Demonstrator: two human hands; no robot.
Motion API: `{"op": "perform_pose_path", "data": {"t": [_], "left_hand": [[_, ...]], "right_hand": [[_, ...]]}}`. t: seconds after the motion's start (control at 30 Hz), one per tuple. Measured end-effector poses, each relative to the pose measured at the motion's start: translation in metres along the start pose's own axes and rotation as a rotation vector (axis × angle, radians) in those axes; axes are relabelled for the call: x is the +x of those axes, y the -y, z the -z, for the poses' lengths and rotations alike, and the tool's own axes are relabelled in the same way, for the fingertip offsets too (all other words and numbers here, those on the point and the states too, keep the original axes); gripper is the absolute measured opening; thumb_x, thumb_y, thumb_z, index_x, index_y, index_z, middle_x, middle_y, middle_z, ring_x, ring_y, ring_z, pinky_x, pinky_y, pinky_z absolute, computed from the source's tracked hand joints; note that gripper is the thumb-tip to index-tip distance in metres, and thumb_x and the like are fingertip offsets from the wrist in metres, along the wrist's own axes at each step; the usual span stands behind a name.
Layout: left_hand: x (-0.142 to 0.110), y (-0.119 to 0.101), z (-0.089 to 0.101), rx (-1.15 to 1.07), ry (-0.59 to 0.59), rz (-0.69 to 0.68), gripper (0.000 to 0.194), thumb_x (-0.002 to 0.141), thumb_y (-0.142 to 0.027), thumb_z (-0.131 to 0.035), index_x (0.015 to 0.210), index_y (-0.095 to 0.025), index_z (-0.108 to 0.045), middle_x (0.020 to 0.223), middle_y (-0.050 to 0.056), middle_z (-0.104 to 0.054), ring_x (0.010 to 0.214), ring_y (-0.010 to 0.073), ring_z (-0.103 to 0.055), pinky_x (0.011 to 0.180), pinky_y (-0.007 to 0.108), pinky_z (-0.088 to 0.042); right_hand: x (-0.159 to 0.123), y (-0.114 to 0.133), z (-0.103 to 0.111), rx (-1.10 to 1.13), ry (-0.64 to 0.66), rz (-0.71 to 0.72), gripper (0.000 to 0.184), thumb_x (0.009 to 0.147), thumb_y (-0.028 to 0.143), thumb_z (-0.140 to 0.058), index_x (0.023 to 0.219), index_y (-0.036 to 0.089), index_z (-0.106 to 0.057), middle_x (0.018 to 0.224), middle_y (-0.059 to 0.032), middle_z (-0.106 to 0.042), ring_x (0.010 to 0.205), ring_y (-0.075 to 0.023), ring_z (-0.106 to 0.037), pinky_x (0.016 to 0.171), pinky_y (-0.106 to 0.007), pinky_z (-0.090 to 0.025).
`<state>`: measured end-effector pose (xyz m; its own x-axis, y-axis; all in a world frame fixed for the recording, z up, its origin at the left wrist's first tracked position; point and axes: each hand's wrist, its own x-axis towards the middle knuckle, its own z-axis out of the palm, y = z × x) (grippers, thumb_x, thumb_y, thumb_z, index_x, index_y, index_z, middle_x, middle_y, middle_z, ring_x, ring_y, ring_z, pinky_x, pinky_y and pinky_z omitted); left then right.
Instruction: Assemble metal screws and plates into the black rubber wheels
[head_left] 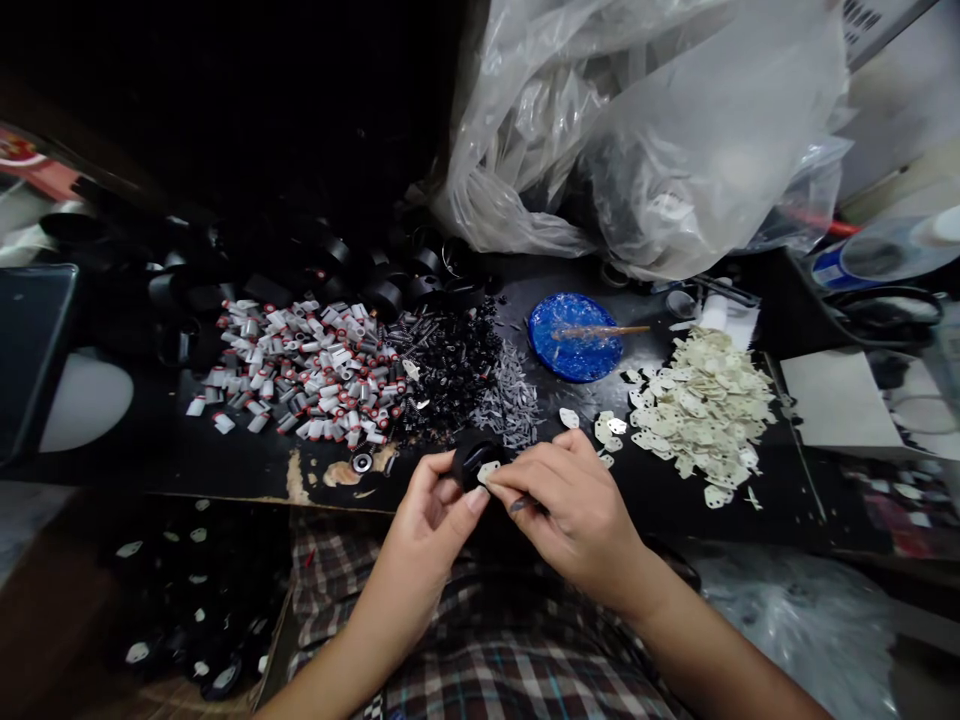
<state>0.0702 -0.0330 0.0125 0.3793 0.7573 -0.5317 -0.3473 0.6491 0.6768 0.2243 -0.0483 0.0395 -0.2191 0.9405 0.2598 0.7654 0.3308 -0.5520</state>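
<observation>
My left hand (435, 515) is closed around a round black plastic part (472, 455) just above the table's front edge. My right hand (566, 495) pinches a small pale plate (488, 471) against the face of that part, with the left thumb close by. Straight ahead of both hands lies a heap of small grey strips (510, 400). A few loose pale plates (606, 428) sit past my right knuckles, beside a large pile of the same plates (701, 400).
Grey cylinders with red ends (315, 370) are heaped left of tiny black parts (454, 365). A blue lid (574, 340) with a stick across it lies behind the grey strips. Clear plastic bags (645, 130) hang at the back. Finished-looking black parts (199, 600) fill the lower left.
</observation>
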Motion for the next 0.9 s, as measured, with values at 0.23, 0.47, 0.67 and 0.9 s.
{"op": "perform_pose_path", "data": {"t": [0.23, 0.47, 0.67, 0.9], "left_hand": [[0.007, 0.009, -0.01, -0.053, -0.098, -0.03, 0.019, 0.078, -0.027, -0.068, 0.087, -0.023, -0.053, 0.075, -0.006, -0.06, 0.072, 0.0091, -0.057, 0.069, 0.02, -0.045], [-0.026, -0.003, 0.044, 0.168, -0.169, -0.009, 0.022, 0.079, -0.032, -0.067, 0.098, -0.024, -0.062, 0.099, 0.001, -0.068, 0.095, 0.0188, -0.061, 0.085, 0.028, -0.046], [-0.072, -0.02, 0.151, 0.622, -0.852, -0.319, 0.041, 0.073, -0.034, -0.071, 0.112, -0.026, -0.061, 0.122, 0.004, -0.06, 0.123, 0.0278, -0.047, 0.107, 0.037, -0.033], [0.007, -0.113, 0.134, 1.402, -0.718, -0.87, 0.032, 0.087, -0.028, -0.049, 0.117, -0.018, -0.055, 0.12, 0.012, -0.059, 0.117, 0.0266, -0.051, 0.104, 0.045, -0.035]], "right_hand": [[-0.013, 0.009, -0.008, -0.016, -0.054, -0.123, 0.012, 0.088, 0.013, -0.055, 0.083, 0.02, -0.065, 0.066, 0.0019, -0.062, 0.061, -0.0117, -0.052, 0.067, -0.033, -0.027], [0.006, 0.019, -0.008, 0.378, 0.186, -0.062, 0.008, 0.086, 0.016, -0.06, 0.085, 0.022, -0.065, 0.073, 0.0038, -0.066, 0.066, -0.0104, -0.055, 0.071, -0.03, -0.034], [0.022, 0.013, -0.008, 0.491, 0.137, -0.144, 0.012, 0.089, 0.018, -0.055, 0.088, 0.025, -0.064, 0.075, 0.0039, -0.066, 0.068, -0.0118, -0.054, 0.068, -0.028, -0.039], [0.021, 0.01, -0.015, 0.405, 0.267, -0.122, 0.015, 0.091, 0.026, -0.05, 0.089, 0.027, -0.065, 0.076, 0.0019, -0.065, 0.07, -0.0146, -0.057, 0.071, -0.03, -0.042]]}}
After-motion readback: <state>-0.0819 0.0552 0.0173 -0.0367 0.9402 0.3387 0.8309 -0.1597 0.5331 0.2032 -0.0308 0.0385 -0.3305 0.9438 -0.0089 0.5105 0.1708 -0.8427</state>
